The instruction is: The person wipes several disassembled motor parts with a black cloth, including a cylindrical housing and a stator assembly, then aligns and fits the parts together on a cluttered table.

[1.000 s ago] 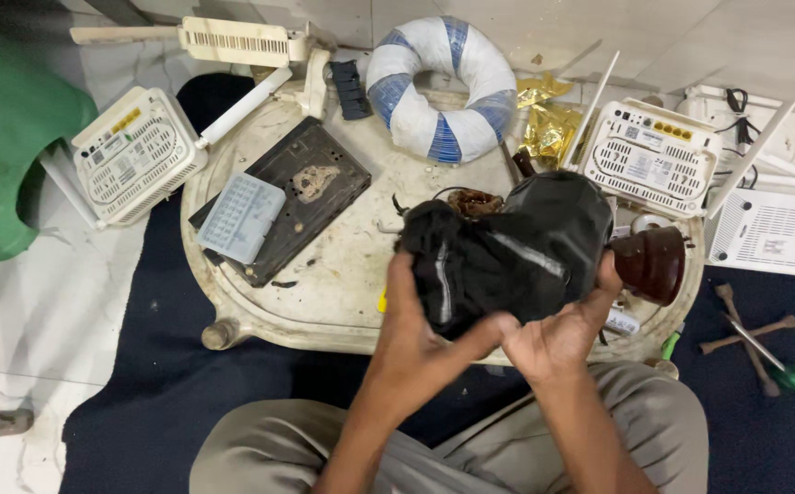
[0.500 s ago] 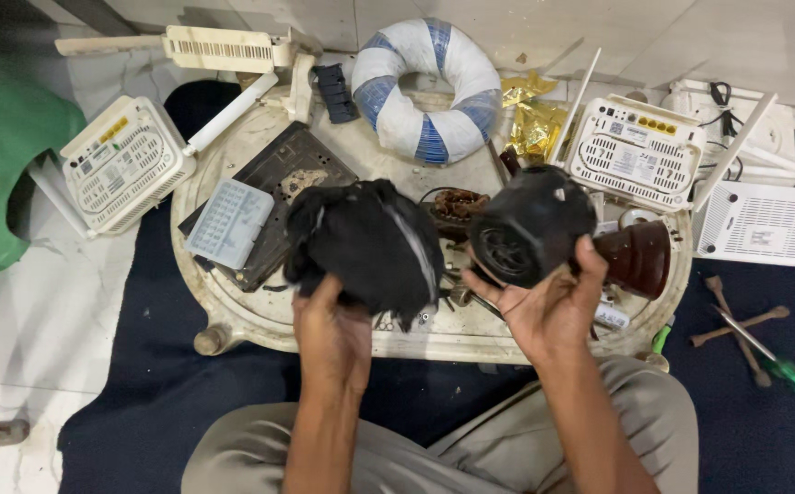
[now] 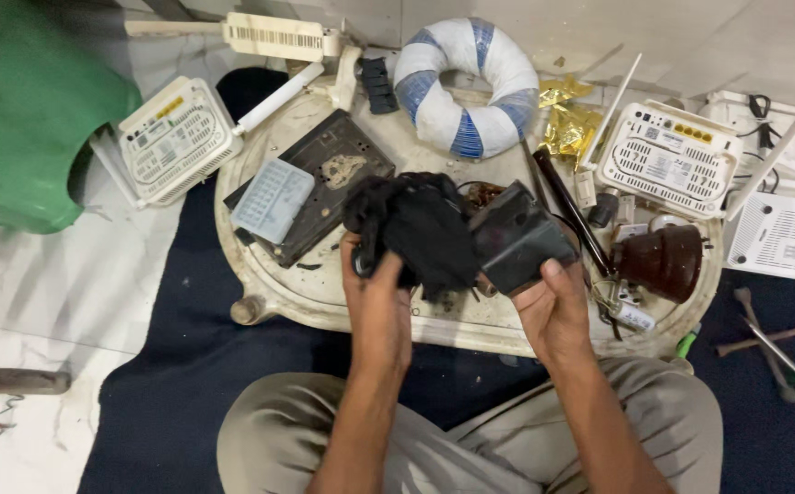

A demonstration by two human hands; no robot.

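Observation:
My left hand (image 3: 375, 293) grips a crumpled black cloth (image 3: 420, 229) over the round white table (image 3: 324, 293). Beside it, my right hand (image 3: 551, 306) holds a dark boxy device (image 3: 521, 240), thumb on its front face. Cloth and device touch in the middle, and the cloth hides part of the device's left side. A dark brown round piece (image 3: 661, 261) stands on the table just right of my right hand.
On the table lie a black flat panel (image 3: 324, 169) with a pale blue plastic case (image 3: 272, 199), a blue-and-white ring (image 3: 466, 87), gold foil (image 3: 569, 123) and a black rod (image 3: 567, 212). White routers (image 3: 173, 137) (image 3: 670, 155) (image 3: 786, 240) sit around. A green container (image 3: 22, 119) stands left; a green-handled screwdriver (image 3: 786, 366) lies right.
The cloth and the device, pulled apart half a second ago, have come back together at the table's middle. The device has turned from its round opening to a flat side.

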